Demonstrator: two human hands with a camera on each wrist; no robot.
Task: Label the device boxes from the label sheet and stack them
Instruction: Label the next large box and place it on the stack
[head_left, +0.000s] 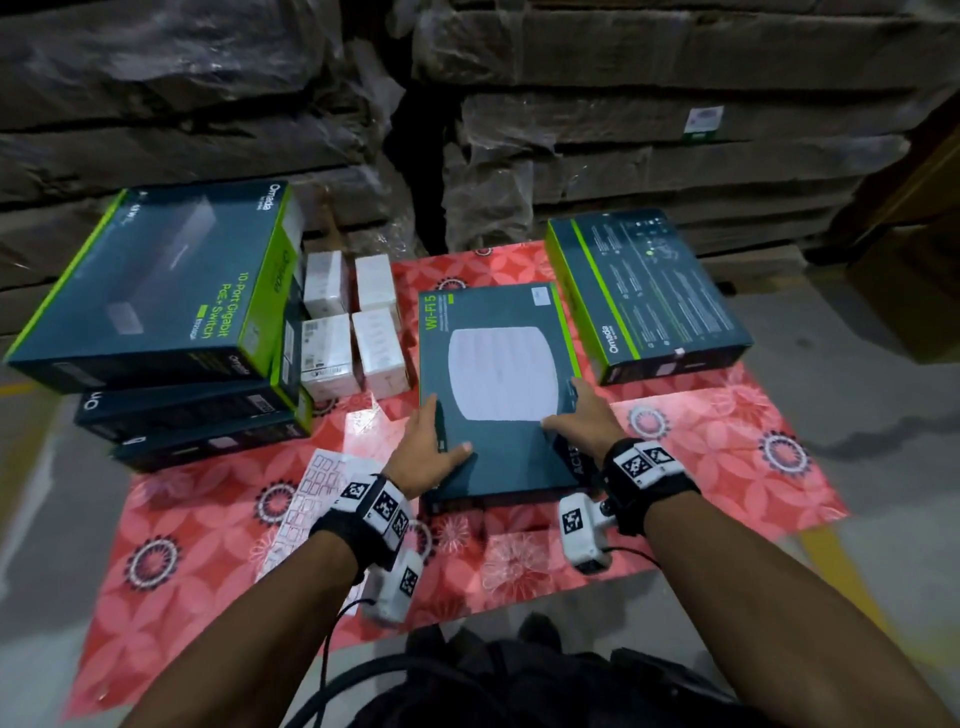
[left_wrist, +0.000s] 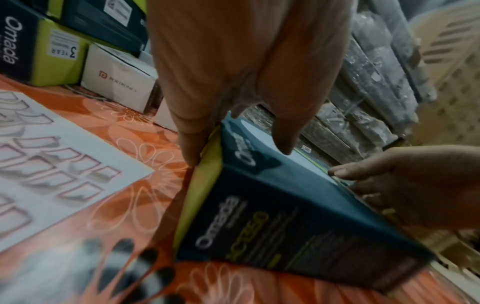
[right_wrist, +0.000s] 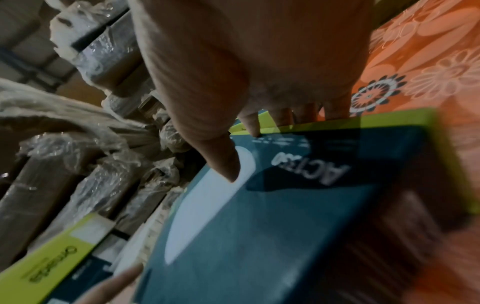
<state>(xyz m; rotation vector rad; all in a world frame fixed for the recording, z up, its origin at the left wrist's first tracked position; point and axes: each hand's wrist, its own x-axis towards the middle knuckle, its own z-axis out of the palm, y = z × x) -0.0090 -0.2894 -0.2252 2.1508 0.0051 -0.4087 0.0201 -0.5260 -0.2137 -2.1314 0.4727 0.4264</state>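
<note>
Both hands hold the Wi-Fi device box (head_left: 498, 395) above a floral mat (head_left: 717, 447): left grip (head_left: 434, 457) and right grip (head_left: 587, 415) clasp its near corners, thumbs on top.

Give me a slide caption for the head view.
Both hands, left and right, grip the Wi-Fi 5 box beside the label sheet.

On the square teal box (head_left: 498, 395) in the middle we read "Wi-Fi 5" in green on its top, "AC13" plus blurred digits near its right corner, and "Omada" on its near side. The big box (head_left: 161, 291) topping the left stack says "Omada" and "10-Port Gigabit PoE+ Switch". A lower box (left_wrist: 39, 49) there carries "Omada" and a "3 YEAR" sticker. The small white box (left_wrist: 119, 84) reads "PORTRONICS". The far-right box (head_left: 649, 296) shows "Omada".
</note>
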